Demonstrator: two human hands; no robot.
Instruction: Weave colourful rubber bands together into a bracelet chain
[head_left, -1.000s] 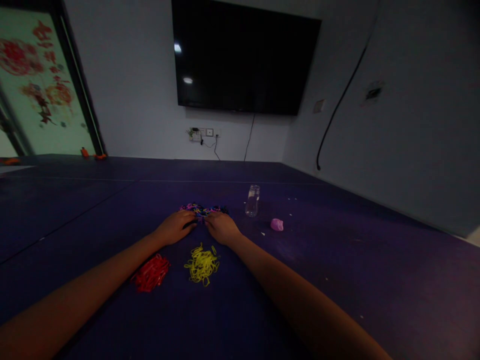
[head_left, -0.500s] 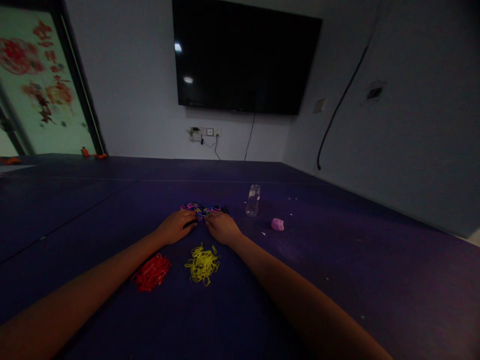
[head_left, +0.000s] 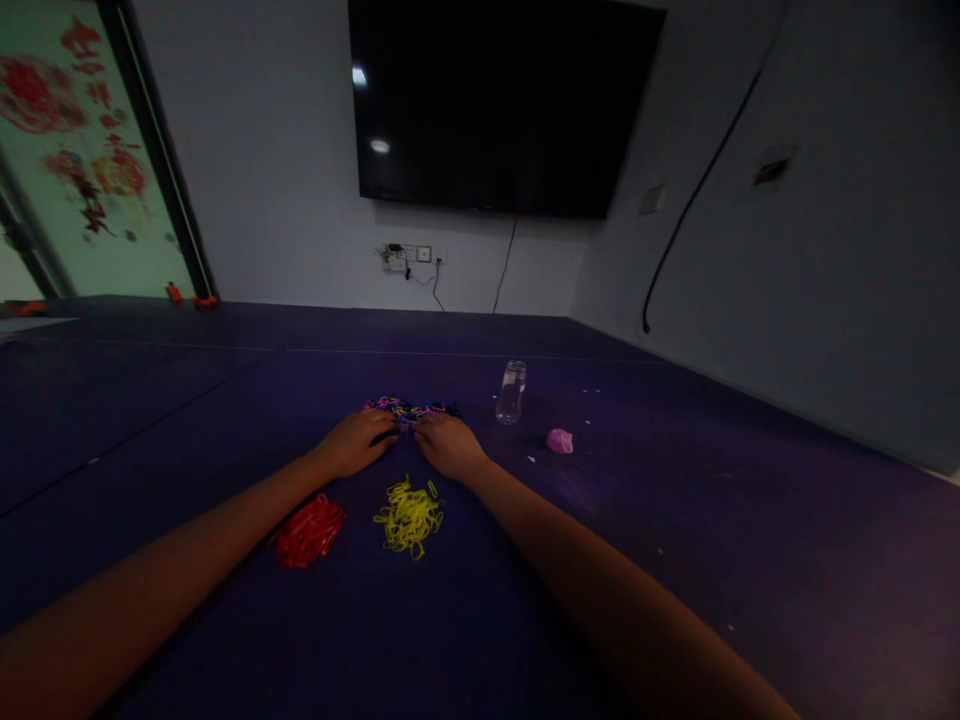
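A mixed pile of small multicoloured rubber bands [head_left: 405, 408] lies on the dark purple surface in front of me. My left hand [head_left: 361, 441] rests at its near left edge, fingers stretched over the bands and thumb apart. My right hand [head_left: 452, 446] lies over the near right part, fingers extended onto the pile; its fingertips are partly hidden among the bands. Nearer to me are two sorted heaps: red rubber bands [head_left: 309, 532] beside my left forearm, and yellow rubber bands [head_left: 409, 517] between my forearms.
A clear, uncapped bottle [head_left: 511, 393] stands right of the pile, with a crumpled pink thing [head_left: 559, 441] beyond it to the right. Small white scraps dot the purple surface [head_left: 675, 480]. A television [head_left: 502, 110] hangs on the far wall, and a loose cable [head_left: 686, 205] runs down the right wall.
The view has shifted slightly, so everything sits a little higher and to the right. My hands stay at the mixed pile with little visible movement.
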